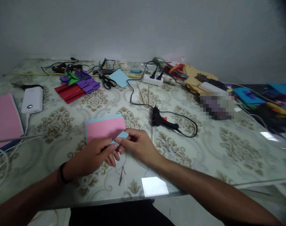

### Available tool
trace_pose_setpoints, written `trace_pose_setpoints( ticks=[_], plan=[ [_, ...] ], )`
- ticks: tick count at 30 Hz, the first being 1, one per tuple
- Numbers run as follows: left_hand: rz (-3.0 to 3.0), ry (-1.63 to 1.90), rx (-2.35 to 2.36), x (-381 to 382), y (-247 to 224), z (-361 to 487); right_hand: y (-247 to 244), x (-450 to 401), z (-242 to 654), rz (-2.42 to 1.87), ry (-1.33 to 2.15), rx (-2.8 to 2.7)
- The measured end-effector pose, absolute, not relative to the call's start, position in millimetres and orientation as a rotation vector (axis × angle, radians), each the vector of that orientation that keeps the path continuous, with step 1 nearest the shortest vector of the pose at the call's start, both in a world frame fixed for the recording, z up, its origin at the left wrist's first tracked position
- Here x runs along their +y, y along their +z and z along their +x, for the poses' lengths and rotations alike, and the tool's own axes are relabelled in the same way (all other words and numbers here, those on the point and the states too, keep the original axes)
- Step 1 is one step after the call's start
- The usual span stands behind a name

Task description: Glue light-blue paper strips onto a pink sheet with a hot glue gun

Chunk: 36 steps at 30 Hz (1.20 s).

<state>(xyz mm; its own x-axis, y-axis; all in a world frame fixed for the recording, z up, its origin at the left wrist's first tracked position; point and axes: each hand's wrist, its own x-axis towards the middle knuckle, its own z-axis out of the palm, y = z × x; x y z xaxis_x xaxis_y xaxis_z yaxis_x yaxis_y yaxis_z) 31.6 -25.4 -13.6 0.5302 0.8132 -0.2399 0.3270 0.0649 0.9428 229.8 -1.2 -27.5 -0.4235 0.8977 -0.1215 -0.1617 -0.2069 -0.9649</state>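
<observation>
One small light-blue paper piece (pixel 123 134), straight-edged, was observed slanted, pinched by the left hand (pixel 92 153) and right hand (pixel 139 144), its surface partly obscured.

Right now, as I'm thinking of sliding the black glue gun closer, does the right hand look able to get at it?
Probably yes: the glue gun lies ahead and to the right of the right hand, with nothing bulky seen between, though that hand pinches the small blue paper.
</observation>
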Motion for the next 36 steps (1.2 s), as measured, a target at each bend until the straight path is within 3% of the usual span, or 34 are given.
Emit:
trace_pose_setpoints(
  ticks=[20,36],
  plan=[
    [1.454,0.311,1.061,-24,-8,29,-21,1,235,-1.061,1.572,-1.32],
    [1.616,0.395,1.193,-22,5,21,-20,15,252,-0.938,1.477,-1.263]
  ],
)
